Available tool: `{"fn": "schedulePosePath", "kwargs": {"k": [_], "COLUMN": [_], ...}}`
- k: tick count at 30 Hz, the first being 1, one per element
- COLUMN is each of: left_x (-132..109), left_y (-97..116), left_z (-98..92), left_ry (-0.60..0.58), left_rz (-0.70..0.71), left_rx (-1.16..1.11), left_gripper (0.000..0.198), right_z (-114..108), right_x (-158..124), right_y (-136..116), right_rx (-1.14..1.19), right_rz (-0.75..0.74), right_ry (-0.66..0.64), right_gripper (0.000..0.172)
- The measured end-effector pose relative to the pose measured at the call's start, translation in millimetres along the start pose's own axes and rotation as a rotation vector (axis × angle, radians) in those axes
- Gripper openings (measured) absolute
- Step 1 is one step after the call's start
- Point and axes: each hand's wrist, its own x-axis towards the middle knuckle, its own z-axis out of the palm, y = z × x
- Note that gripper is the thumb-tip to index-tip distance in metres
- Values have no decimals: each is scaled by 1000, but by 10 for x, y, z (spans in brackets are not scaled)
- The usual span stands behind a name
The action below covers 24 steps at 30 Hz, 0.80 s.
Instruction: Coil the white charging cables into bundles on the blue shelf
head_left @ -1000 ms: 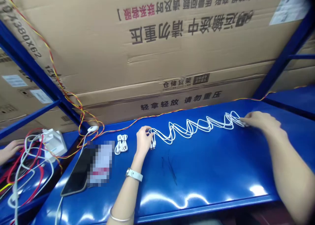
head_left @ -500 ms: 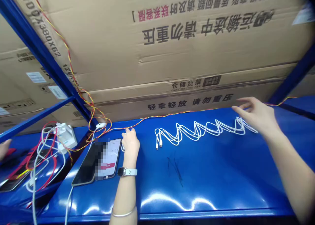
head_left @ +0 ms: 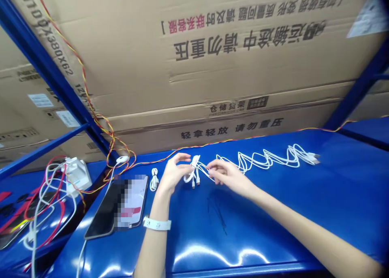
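Note:
A long white charging cable [head_left: 267, 160] lies in zigzag bends on the blue steel shelf top [head_left: 243, 229]. My left hand [head_left: 173, 173] holds a small loop of it [head_left: 191, 176] near its connector ends [head_left: 195, 182], which hang below the loop. My right hand [head_left: 226, 176] pinches a strand of the same cable a short way to the right. Another connector [head_left: 314, 158] rests at the cable's far end. A bundled white cable [head_left: 154, 180] lies just left of my left hand. A white watch band [head_left: 157, 224] circles my left wrist.
A phone [head_left: 103, 210] lies on a pixelated item at lower left. A twisted red-and-yellow wire [head_left: 182, 156] runs along the shelf's back edge. A white charger [head_left: 77, 176] with tangled cables sits on a lower-left shelf. Large cardboard cartons [head_left: 243, 67] fill the back.
Both hands have come together at the cable's near end. My right hand has moved left from the far bends, and my left hand has moved right from the bundled cable. The cable now forms a loop.

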Motion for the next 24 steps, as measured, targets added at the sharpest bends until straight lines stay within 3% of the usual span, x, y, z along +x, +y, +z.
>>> {"fn": "schedulePosePath", "kwargs": {"k": [2, 5, 9, 12, 17, 24], "left_x": [-45, -99, -119, -123, -153, -159], "left_y": [66, 112, 87, 65, 87, 100], "left_z": [119, 258, 392, 466, 505, 463], "left_ry": [-84, -105, -127, -135, -239, -386], "left_rz": [-6, -21, -12, 76, 78, 16], "left_rx": [-150, -204, -140, -42, -65, -291], "left_gripper": [44, 46, 39, 30, 30, 38], "right_z": [80, 89, 45, 25, -28, -124], "right_x": [2, -19, -40, -41, -30, -40], "right_y": [75, 90, 90, 114, 122, 84], "right_rx": [84, 175, 222, 233, 290, 305], "right_rz": [28, 46, 53, 54, 17, 43], "right_ry": [-14, -20, -9, -4, 1, -126], "right_gripper": [27, 29, 31, 31, 27, 26]}}
